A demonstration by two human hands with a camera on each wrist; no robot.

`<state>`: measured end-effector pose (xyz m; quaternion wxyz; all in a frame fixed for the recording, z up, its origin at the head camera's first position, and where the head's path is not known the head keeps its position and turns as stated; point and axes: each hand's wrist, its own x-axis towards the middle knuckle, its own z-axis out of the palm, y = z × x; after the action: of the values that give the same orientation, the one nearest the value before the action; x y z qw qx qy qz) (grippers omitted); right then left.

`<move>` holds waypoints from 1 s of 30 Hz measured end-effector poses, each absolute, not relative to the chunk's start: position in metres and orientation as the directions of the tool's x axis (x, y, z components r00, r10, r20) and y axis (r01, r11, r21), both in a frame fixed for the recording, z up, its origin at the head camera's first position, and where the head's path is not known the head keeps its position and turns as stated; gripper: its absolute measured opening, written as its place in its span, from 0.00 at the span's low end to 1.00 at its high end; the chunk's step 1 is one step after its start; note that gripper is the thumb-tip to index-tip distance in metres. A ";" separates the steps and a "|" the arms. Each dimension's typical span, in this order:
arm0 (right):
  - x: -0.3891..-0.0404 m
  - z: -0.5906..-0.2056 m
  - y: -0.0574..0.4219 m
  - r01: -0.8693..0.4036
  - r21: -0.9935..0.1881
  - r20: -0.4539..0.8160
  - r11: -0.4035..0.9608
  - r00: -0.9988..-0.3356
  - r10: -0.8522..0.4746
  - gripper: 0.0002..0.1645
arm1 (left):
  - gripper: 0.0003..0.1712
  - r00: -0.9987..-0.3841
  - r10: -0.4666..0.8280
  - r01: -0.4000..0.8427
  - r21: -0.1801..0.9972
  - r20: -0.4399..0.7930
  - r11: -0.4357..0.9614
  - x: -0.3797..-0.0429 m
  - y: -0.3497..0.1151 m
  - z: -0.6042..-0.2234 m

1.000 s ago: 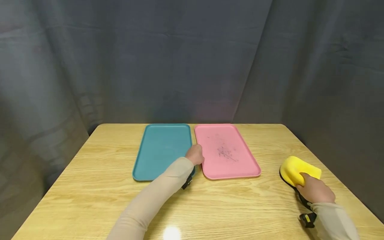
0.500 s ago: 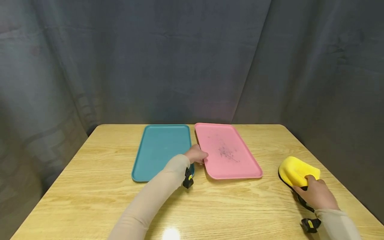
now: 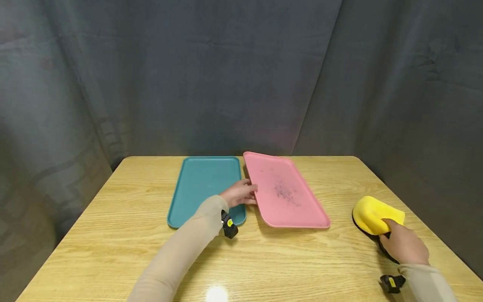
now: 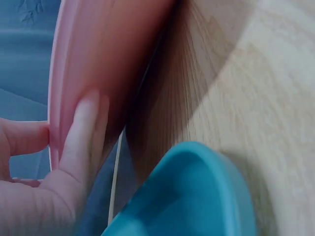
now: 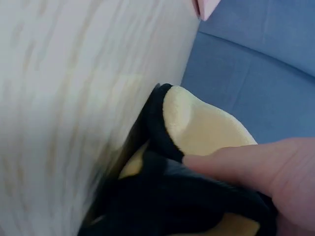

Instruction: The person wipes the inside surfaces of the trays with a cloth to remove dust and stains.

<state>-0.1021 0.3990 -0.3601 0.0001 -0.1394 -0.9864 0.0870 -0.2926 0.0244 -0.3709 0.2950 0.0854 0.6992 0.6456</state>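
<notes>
My left hand [image 3: 239, 193] pinches the left rim of a pink tray [image 3: 271, 209], thumb above and fingers beneath it. That side of the tray is lifted off the table, so the tray tilts. Dark specks and streaks mark its upper face. In the left wrist view, fingers [image 4: 81, 132] press against the tray's pink underside [image 4: 118, 54]. Over at the right, my right hand [image 3: 405, 245] grips a folded yellow cloth [image 3: 373, 214] with black edging, low at the table. The right wrist view shows the thumb on the cloth [image 5: 202, 123]; the other fingers are hidden.
A teal tray [image 3: 203, 184] lies flat left of the pink one, partly under my left forearm. The wooden table [image 3: 286, 264] carries all of this. A dark grey curtain [image 3: 211, 79] hangs behind the table's back edge and along its sides.
The pink tray's left side has risen from the table, and my left hand has turned with its fingers going under the rim. My right hand has shifted its hold on the cloth slightly.
</notes>
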 end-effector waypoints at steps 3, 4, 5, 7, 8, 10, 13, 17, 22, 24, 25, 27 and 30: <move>-0.103 -0.357 0.397 0.233 -0.220 0.095 0.947 -0.961 0.258 0.30 | 0.23 -0.819 0.499 -0.250 0.959 -0.282 0.133 -0.289 0.018 -0.369; -0.104 -0.356 0.395 0.217 -0.238 0.138 0.947 -0.957 0.254 0.30 | 0.23 -0.823 0.499 -0.238 0.963 -0.270 0.129 -0.287 0.015 -0.368; -0.104 -0.355 0.394 0.203 -0.257 0.174 0.945 -0.952 0.251 0.30 | 0.23 -0.826 0.500 -0.228 0.965 -0.260 0.127 -0.285 0.012 -0.368; -0.108 -0.352 0.389 0.168 -0.293 0.245 0.941 -0.938 0.244 0.29 | 0.26 -0.831 0.501 -0.206 0.971 -0.240 0.122 -0.281 0.006 -0.367; -0.110 -0.350 0.386 0.146 -0.307 0.283 0.941 -0.930 0.237 0.28 | 0.28 -0.834 0.500 -0.196 0.973 -0.231 0.123 -0.279 0.003 -0.366; -0.113 -0.347 0.379 0.107 -0.327 0.342 0.939 -0.913 0.223 0.26 | 0.31 -0.838 0.502 -0.174 0.977 -0.211 0.120 -0.274 -0.004 -0.365; -0.120 -0.341 0.365 0.034 -0.347 0.440 0.937 -0.877 0.194 0.24 | 0.34 -0.844 0.505 -0.142 0.983 -0.181 0.115 -0.270 -0.012 -0.364; -0.130 -0.328 0.340 -0.060 -0.371 0.559 0.927 -0.811 0.171 0.23 | 0.35 -0.857 0.491 -0.110 0.986 -0.158 0.125 -0.264 -0.024 -0.364; -0.147 -0.310 0.301 -0.184 -0.373 0.688 0.909 -0.712 0.138 0.22 | 0.35 -0.872 0.468 -0.096 0.987 -0.146 0.128 -0.258 -0.035 -0.367; -0.155 -0.304 0.286 -0.241 -0.361 0.729 0.901 -0.676 0.111 0.23 | 0.35 -0.876 0.464 -0.084 0.989 -0.132 0.123 -0.255 -0.038 -0.368; -0.160 -0.301 0.279 -0.267 -0.355 0.743 0.896 -0.662 0.098 0.23 | 0.35 -0.877 0.463 -0.077 0.990 -0.124 0.119 -0.254 -0.039 -0.368; -0.170 -0.297 0.266 -0.304 -0.331 0.767 0.893 -0.638 0.068 0.23 | 0.34 -0.879 0.465 -0.058 0.992 -0.104 0.113 -0.252 -0.040 -0.369; -0.186 -0.294 0.249 -0.313 -0.286 0.785 0.906 -0.618 0.035 0.22 | 0.33 -0.879 0.470 -0.031 0.994 -0.078 0.108 -0.249 -0.040 -0.370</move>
<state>-0.1859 0.2488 -0.2940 0.4297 0.0794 -0.8765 0.2022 -0.2487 -0.0396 -0.3700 0.1925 0.1529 0.7189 0.6502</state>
